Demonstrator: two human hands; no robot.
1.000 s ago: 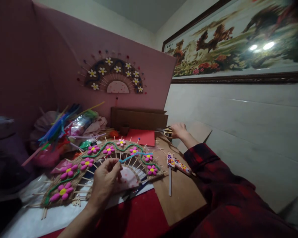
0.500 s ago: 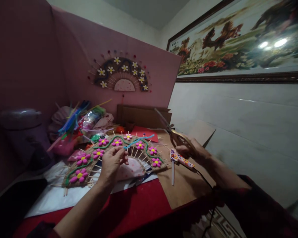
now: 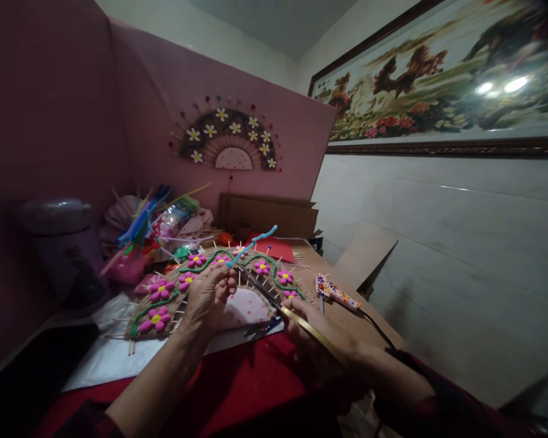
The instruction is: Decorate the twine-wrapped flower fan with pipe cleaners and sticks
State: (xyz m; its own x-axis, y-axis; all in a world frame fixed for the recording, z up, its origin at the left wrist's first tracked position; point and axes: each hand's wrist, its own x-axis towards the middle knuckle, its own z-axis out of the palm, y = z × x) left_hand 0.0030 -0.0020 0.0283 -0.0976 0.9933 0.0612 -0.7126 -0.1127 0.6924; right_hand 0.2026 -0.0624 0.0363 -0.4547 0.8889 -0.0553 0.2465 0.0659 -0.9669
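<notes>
My left hand point(image 3: 207, 295) pinches one end of a light blue pipe cleaner point(image 3: 256, 241), which slants up and to the right above a woven fan-shaped piece point(image 3: 178, 292). That piece carries pink flowers, a wavy green pipe cleaner and wooden sticks. My right hand point(image 3: 313, 337) grips gold-handled scissors point(image 3: 274, 301), whose blades point up-left toward the lower end of the blue pipe cleaner near my left fingers. The fan lies on white paper over a red surface.
A colourful glue gun point(image 3: 335, 295) with a black cord lies on brown cardboard point(image 3: 347, 322) at the right. A heap of pipe cleaners and bags point(image 3: 150, 231) sits at the back left beside a purple pot point(image 3: 57, 243). A finished fan point(image 3: 231, 140) hangs on the pink board.
My right hand picked up the scissors at the back of the table and brought them forward to the blue pipe cleaner. My left hand tilted the pipe cleaner upward.
</notes>
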